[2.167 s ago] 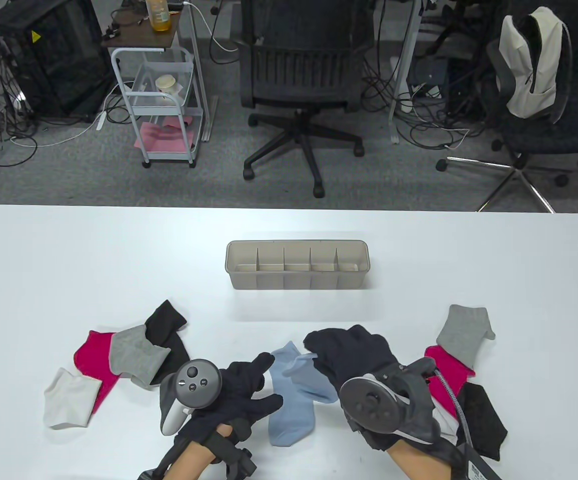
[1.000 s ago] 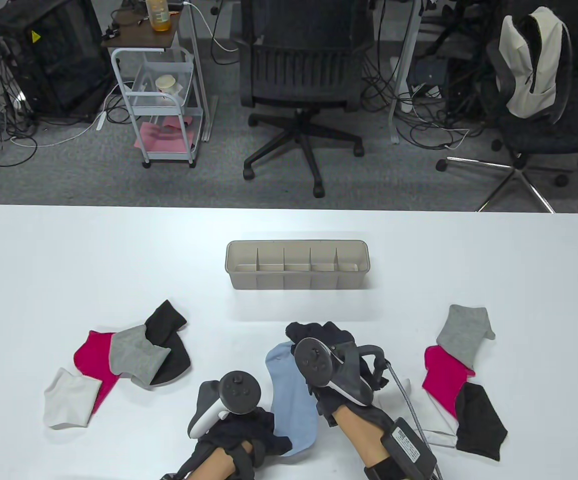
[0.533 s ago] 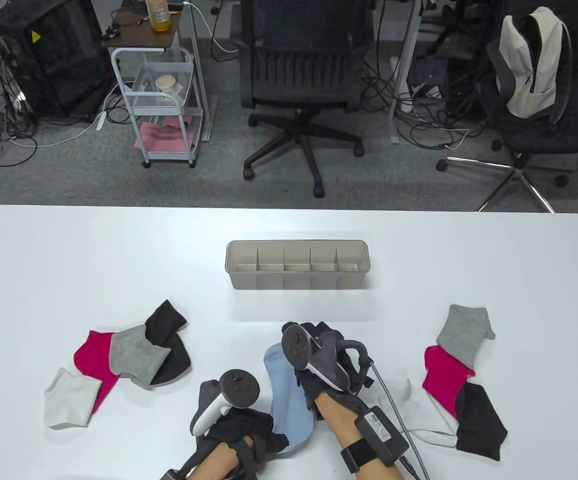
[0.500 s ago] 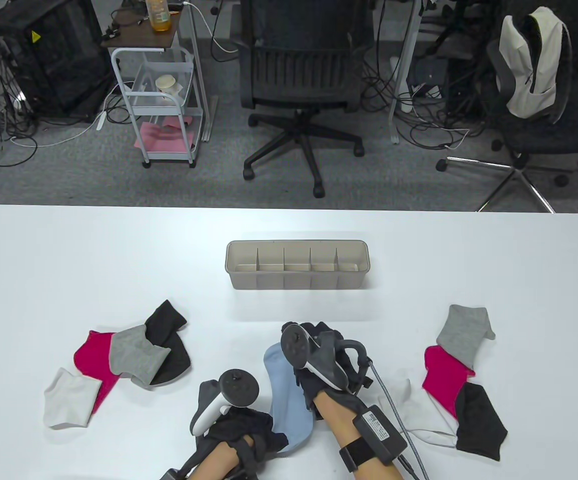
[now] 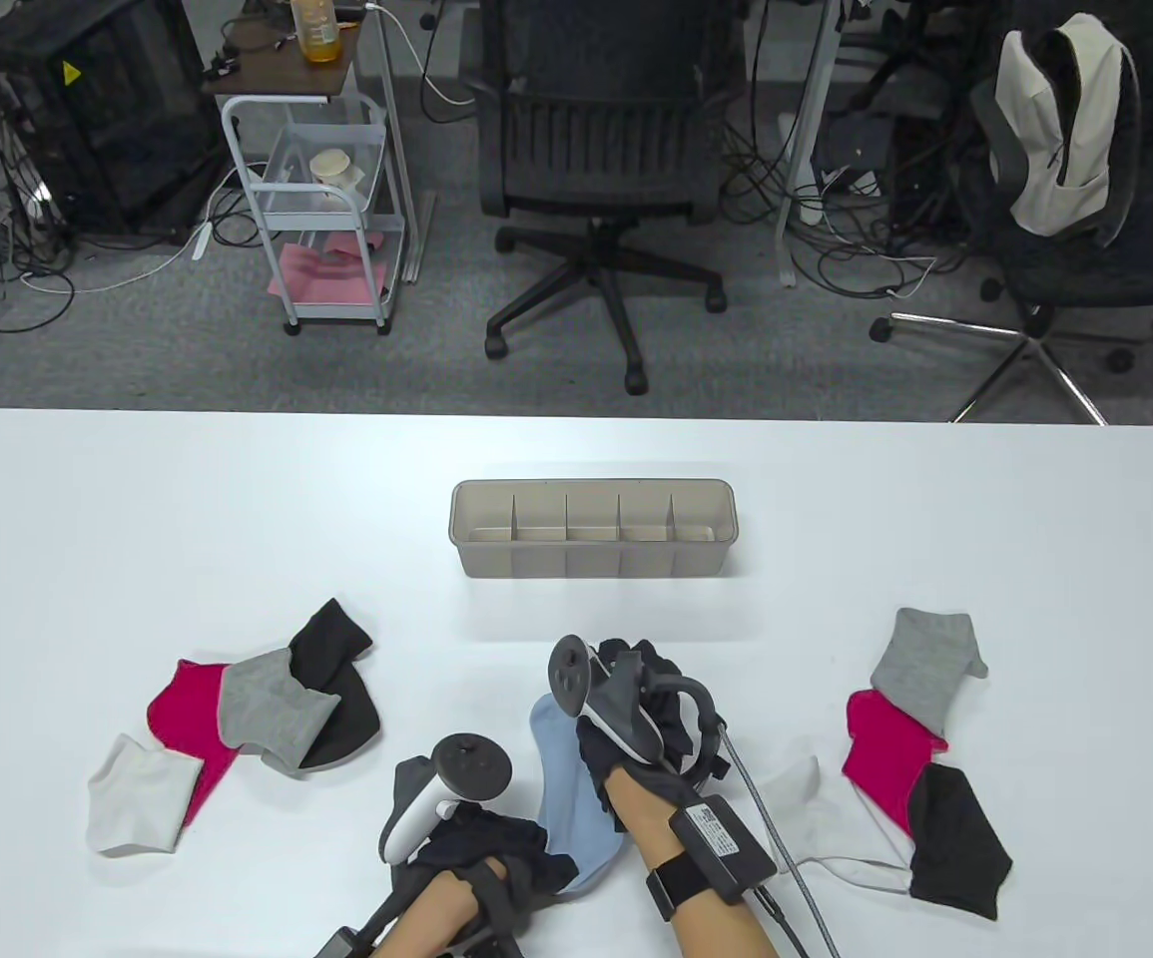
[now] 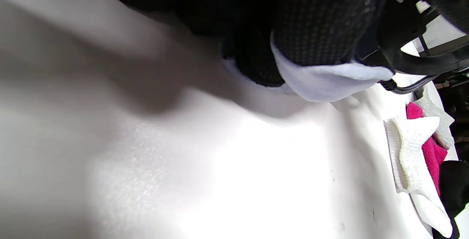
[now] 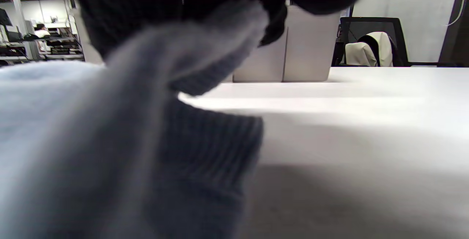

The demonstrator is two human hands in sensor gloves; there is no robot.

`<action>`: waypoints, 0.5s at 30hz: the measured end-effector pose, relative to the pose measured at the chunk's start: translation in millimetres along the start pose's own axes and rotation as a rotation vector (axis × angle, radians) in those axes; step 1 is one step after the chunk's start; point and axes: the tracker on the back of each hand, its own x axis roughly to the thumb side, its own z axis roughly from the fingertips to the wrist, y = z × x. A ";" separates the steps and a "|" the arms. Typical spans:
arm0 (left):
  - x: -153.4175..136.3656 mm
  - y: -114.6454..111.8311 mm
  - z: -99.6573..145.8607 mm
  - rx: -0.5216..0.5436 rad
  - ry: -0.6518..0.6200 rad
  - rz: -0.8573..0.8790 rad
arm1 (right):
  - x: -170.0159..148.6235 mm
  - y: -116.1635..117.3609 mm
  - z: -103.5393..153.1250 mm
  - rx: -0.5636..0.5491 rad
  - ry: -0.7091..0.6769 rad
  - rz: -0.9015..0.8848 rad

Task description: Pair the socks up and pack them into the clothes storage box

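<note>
Just in front of the storage box (image 5: 591,529), both hands have closed in over the stacked blue socks (image 5: 566,788): right hand (image 5: 636,733) pinching the far end, left hand (image 5: 481,848) gripping the near end, ready to fold.

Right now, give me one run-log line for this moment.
stage: pairing light blue socks | left hand: grips near end | right hand: grips far end | storage box: no socks inside | other socks: loose on table
</note>
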 end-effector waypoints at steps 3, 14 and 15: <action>1.0 0.5 0.9 -0.002 0.002 0.004 | 1.3 3.8 -1.9 0.010 0.024 -0.004; 1.4 0.8 0.7 0.004 0.003 -0.006 | -3.8 15.4 -9.0 0.077 0.097 -0.022; 1.4 0.6 0.9 0.005 0.003 -0.008 | -3.7 15.2 -8.9 0.078 0.097 -0.021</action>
